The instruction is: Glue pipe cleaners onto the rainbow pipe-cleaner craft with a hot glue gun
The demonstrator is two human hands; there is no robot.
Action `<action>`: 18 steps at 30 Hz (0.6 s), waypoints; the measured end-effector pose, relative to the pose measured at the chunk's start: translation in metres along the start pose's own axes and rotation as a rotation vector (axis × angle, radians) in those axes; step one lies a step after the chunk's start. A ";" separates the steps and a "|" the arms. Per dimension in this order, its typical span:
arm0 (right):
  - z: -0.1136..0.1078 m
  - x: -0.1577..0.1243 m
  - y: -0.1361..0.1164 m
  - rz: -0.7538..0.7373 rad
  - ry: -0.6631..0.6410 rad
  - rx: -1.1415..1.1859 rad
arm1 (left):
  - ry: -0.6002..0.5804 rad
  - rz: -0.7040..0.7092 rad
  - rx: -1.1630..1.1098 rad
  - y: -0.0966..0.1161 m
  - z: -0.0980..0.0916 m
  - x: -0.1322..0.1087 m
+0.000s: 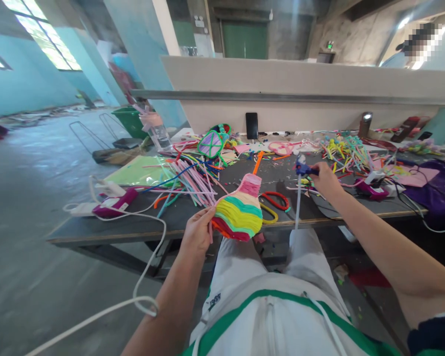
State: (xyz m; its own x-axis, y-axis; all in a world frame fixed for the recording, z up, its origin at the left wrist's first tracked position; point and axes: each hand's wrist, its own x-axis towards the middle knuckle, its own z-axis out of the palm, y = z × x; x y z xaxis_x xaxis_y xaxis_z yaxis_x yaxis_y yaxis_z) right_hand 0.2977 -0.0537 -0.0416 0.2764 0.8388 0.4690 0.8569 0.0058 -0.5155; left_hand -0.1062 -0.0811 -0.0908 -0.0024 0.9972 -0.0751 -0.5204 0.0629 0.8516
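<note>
My left hand (pixel 199 230) pinches the left edge of a flat, flask-shaped pipe-cleaner craft piece (pixel 239 212). Its wide body has wavy stripes of teal, yellow, mint, orange and dark red. Pink covers its neck, and an orange strip sticks out beyond the top. A short pink pipe cleaner (pixel 210 232) hangs by my left fingers. Over the table, my right hand (pixel 325 179) is closed around the handle of a blue hot glue gun (pixel 304 169). From the gun a pale glue stick (pixel 298 205) points toward me. Red (pixel 278 201) and yellow pipe-cleaner loops (pixel 270 215) lie between my hands.
Bundled pipe cleaners (pixel 193 178) lie left, with more loose pieces (pixel 346 153) at right. A phone (pixel 251 126) leans on the back panel. A water bottle (pixel 157 131) stands back left. Power strips (pixel 114 202) with trailing white cables (pixel 163 242) sit at both sides. Someone stands beyond the panel.
</note>
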 end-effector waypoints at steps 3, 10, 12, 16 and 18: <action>-0.023 -0.005 -0.001 0.021 0.101 0.282 | -0.008 0.003 0.007 0.000 -0.001 -0.001; -0.063 -0.042 -0.019 0.088 -0.014 0.827 | 0.003 0.034 0.015 -0.002 0.001 -0.002; -0.067 -0.056 -0.034 0.193 -0.087 1.089 | 0.010 0.043 0.018 -0.003 0.002 -0.002; -0.065 -0.087 -0.066 0.262 -0.137 1.266 | 0.015 0.068 0.024 -0.005 0.004 -0.005; -0.060 -0.106 -0.082 0.187 -0.158 1.292 | 0.015 0.093 0.021 -0.004 0.007 -0.010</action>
State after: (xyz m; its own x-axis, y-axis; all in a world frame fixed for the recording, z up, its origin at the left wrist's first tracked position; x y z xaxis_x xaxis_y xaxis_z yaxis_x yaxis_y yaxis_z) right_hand 0.2245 -0.1760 -0.0057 0.2156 0.9376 0.2727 -0.2444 0.3222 -0.9146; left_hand -0.0983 -0.0912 -0.0896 -0.0628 0.9980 -0.0032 -0.4997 -0.0286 0.8657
